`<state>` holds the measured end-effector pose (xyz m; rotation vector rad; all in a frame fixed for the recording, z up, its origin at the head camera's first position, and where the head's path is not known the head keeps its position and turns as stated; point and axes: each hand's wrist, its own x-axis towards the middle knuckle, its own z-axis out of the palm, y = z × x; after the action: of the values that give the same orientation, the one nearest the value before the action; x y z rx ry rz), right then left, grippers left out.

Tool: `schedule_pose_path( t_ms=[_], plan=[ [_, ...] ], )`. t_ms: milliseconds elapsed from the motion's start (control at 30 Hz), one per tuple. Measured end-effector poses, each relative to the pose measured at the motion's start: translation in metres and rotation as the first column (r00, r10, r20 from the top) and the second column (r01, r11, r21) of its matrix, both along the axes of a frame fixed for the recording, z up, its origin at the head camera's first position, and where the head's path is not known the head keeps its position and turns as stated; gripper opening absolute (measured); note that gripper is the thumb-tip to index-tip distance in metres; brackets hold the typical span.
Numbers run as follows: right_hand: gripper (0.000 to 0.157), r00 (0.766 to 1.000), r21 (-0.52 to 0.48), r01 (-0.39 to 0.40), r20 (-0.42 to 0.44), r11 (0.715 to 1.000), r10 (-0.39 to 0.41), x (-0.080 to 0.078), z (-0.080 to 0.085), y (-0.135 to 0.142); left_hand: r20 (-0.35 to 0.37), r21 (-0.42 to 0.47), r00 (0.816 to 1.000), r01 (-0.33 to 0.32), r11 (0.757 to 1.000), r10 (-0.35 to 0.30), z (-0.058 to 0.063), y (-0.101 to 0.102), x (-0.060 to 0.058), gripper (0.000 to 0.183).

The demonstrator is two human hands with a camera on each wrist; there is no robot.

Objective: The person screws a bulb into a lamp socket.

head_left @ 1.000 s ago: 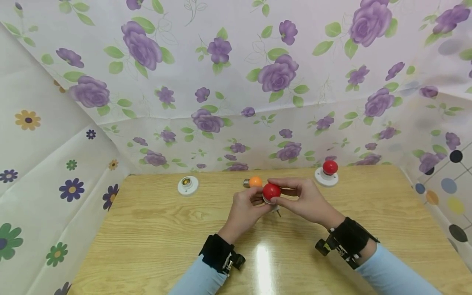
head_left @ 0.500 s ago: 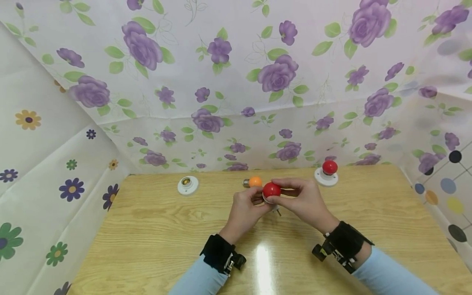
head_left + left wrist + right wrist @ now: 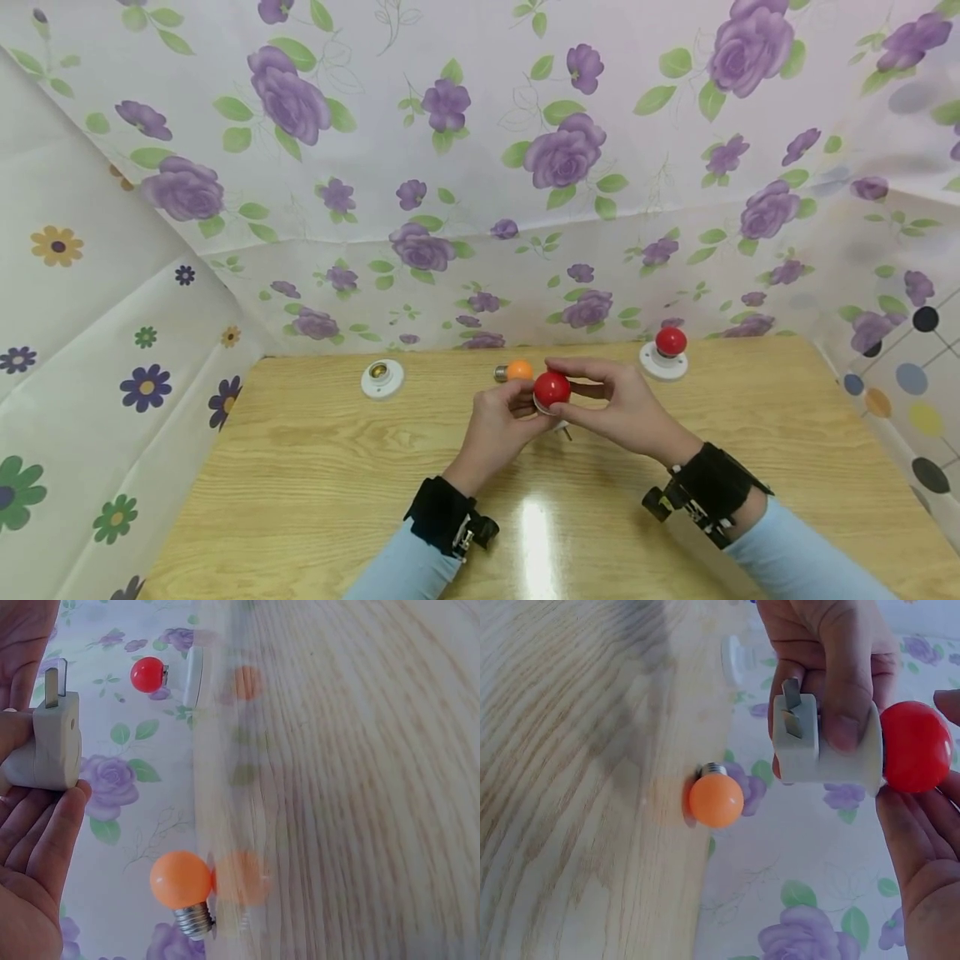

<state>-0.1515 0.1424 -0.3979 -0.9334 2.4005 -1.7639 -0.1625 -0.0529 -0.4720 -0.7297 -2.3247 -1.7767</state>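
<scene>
Over the table my left hand (image 3: pixel 501 429) grips a white plug-in lamp holder (image 3: pixel 801 750), its thumb pressed on the holder's side. The holder's two flat metal prongs (image 3: pixel 57 684) point away from the bulb. A round red bulb (image 3: pixel 552 388) sits against the holder's socket end; its base is hidden, so how deep it sits I cannot tell. My right hand (image 3: pixel 626 412) pinches this bulb between thumb and fingers. Just behind the hands lies an orange bulb (image 3: pixel 520 371) on its side, its metal screw base (image 3: pixel 194 921) bare.
At the back left of the wooden table (image 3: pixel 337 500) is a round white lamp base (image 3: pixel 382 378) with a bare socket. Another white base (image 3: pixel 664 364) at the back right carries a red bulb (image 3: pixel 671 341). A flowered cloth (image 3: pixel 480 208) rises behind the table.
My right wrist shifted slightly left, then back right, while its fingers changed place on the red bulb. The left hand and the lamp holder stayed almost still.
</scene>
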Motion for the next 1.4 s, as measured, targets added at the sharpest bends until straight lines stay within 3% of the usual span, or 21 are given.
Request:
schedule_pose_path(
  t_ms=[300, 567, 767, 1167, 1400],
  plan=[
    [0.040, 0.999, 0.000, -0.024, 0.033, 1.000, 0.024, -0.002, 0.001, 0.001, -0.001, -0.003, 1.000, 0.002, 1.000, -0.002, -0.002, 0.001, 0.000, 0.035],
    [0.038, 0.992, -0.061, 0.103, 0.076, 0.993, -0.098, 0.000, -0.005, -0.004, -0.013, -0.016, 1.000, -0.006, 1.000, 0.006, -0.003, 0.001, 0.000, 0.036],
    [0.038, 0.984, -0.063, 0.174, 0.045, 0.983, -0.172, 0.001, -0.009, -0.006, -0.016, -0.020, 1.000, -0.017, 1.000, 0.016, -0.004, 0.002, 0.001, 0.037],
    [0.048, 1.000, 0.046, -0.015, 0.023, 0.999, 0.014, -0.002, 0.001, 0.001, -0.002, -0.018, 1.000, 0.006, 1.000, -0.006, -0.001, 0.000, 0.000, 0.038],
    [0.044, 0.998, 0.028, -0.036, 0.044, 0.999, 0.035, -0.003, 0.000, 0.002, -0.019, -0.030, 1.000, 0.002, 1.000, -0.003, -0.001, 0.001, 0.001, 0.037]
  ],
)
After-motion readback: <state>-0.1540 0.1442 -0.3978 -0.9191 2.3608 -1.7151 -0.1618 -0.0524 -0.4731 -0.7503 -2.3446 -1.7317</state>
